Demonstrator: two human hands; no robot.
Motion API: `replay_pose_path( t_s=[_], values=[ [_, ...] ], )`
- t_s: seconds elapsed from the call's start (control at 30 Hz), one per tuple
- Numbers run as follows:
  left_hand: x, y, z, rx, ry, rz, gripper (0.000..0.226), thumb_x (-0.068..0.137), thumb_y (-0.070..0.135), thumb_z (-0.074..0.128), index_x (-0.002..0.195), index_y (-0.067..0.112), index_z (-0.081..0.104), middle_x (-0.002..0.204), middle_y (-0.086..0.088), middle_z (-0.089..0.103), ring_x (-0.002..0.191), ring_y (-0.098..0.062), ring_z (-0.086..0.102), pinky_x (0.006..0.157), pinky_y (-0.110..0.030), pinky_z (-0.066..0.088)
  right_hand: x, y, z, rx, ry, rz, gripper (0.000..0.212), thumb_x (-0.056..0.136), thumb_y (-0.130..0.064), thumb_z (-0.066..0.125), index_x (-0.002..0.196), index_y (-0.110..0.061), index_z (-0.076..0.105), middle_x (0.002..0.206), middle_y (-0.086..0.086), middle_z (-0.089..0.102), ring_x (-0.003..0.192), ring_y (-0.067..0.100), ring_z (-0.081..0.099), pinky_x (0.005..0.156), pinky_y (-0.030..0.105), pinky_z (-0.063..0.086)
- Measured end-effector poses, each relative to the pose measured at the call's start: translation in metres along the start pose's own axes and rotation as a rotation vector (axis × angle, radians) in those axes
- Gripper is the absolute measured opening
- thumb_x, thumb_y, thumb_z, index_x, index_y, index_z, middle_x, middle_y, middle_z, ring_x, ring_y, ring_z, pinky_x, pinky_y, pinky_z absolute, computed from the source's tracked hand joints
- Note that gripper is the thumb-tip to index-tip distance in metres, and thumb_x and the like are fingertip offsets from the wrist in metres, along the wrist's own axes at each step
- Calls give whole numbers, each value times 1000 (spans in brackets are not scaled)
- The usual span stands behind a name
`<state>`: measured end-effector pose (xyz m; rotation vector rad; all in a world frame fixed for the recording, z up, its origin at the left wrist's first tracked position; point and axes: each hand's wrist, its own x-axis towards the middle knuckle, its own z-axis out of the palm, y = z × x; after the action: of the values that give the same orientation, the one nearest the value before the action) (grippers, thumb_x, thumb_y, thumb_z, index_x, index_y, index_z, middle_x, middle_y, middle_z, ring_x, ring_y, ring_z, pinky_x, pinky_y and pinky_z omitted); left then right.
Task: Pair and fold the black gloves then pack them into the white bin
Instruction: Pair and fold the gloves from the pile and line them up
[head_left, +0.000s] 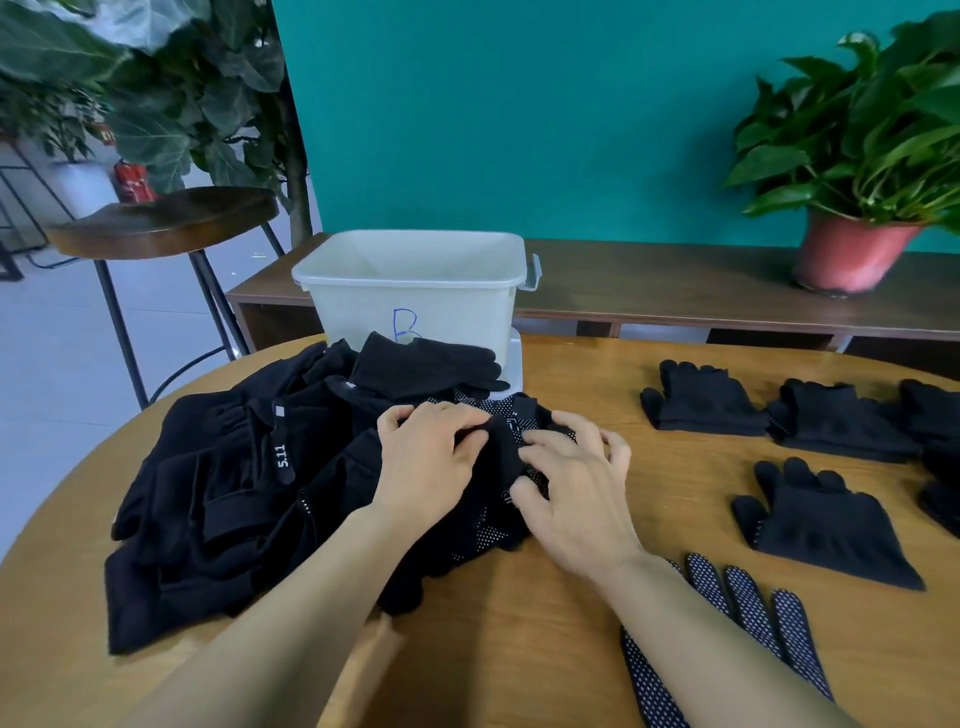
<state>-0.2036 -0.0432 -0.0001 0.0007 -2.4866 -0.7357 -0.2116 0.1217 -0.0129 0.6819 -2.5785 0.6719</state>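
A heap of black gloves (223, 499) covers the left half of the round wooden table (519, 623). My left hand (426, 462) pinches a black glove with white dots (506, 452) at the heap's right edge. My right hand (576, 499) presses on the same glove with fingers spread. The white bin (415, 296), marked with a blue B, stands behind the heap and looks empty. Several folded black glove pairs (701, 400) lie in rows on the right. A single dotted glove (748, 608) lies flat under my right forearm.
A wooden stool (166, 218) stands at the left, beyond the table. A low wooden shelf (675, 291) runs behind the table, with a potted plant (857, 249) in a pink pot on it. A teal wall closes the back.
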Motion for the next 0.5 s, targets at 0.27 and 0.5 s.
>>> replay_pose_path(
  t_s=[0.27, 0.5],
  values=[
    [31, 44, -85, -398, 10, -117, 20, 91, 15, 67, 87, 34, 72, 79, 23, 69, 77, 4, 64, 92, -31, 51, 51, -44, -72, 321, 79, 187, 12, 91, -32, 64, 83, -38, 70, 93, -16, 63, 120, 9, 46, 99, 32, 20],
    [25, 86, -143, -587, 32, -96, 11, 94, 8, 63, 98, 12, 72, 91, 5, 74, 80, -1, 68, 76, -14, 51, 62, -75, -141, 644, 148, 216, 19, 79, -29, 71, 65, -40, 67, 79, -12, 72, 88, 20, 67, 94, 55, 47]
  ],
)
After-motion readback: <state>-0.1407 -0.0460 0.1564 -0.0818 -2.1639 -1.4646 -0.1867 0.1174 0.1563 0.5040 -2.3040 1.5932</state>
